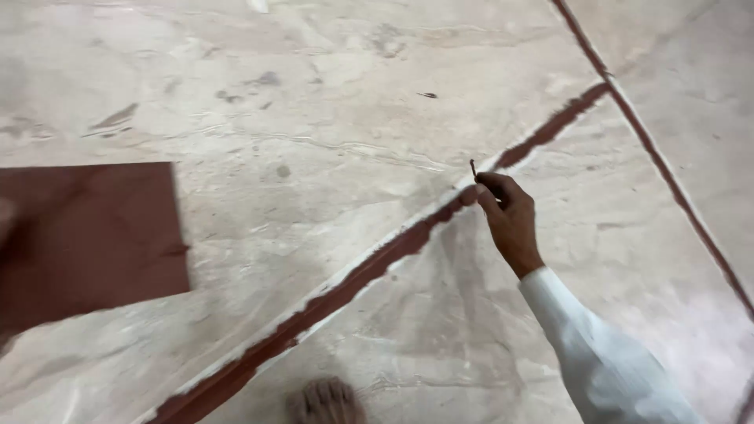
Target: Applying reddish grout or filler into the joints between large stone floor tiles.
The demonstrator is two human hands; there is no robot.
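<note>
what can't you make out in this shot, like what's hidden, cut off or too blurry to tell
- Small dark stick pinched in the right hand, head view: too small and blurred to identify.
- Left hand: out of frame.
- Bare foot: cut off by the bottom edge, motion-blurred.
- Dark red tile: cut off by the left edge.
- Small dark speck on the marble floor: too small to tell.

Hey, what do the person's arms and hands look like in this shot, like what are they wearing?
Only the right arm shows. It wears a long white cloth sleeve that reaches to the wrist, loose and lightly creased. The right hand is bare: no glove, and no ring or watch can be seen. The left arm and hand are out of view.
</note>
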